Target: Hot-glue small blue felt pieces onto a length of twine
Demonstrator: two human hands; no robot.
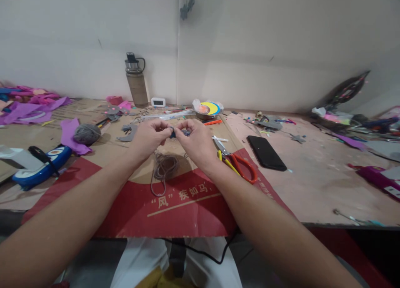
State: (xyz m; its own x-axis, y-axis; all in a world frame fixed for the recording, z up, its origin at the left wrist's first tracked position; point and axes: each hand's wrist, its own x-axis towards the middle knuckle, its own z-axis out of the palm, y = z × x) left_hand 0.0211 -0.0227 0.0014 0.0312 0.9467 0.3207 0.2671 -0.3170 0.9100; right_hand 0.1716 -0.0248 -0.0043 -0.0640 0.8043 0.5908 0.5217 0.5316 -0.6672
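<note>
My left hand (152, 137) and my right hand (196, 143) meet above the cardboard, each with thumb and fingers pinched. Between their fingertips is a small dark blue piece (173, 133), mostly covered, so its kind does not show. Just below the hands lies a loose tangle of grey cord (164, 167). Close by my right wrist are red-handled scissors (242, 166), with a yellow-handled tool (229, 163) partly under my forearm. Grey felt scraps (127, 133) lie left of my left hand.
A red and brown cardboard sheet (125, 213) covers the table's middle. At the back stand a water bottle (136, 83), a white digital timer (158, 102) and a metal bowl (208, 115). A phone (266, 153) lies to the right; a grey yarn ball (87, 133) and a blue tape dispenser (42, 167) are left.
</note>
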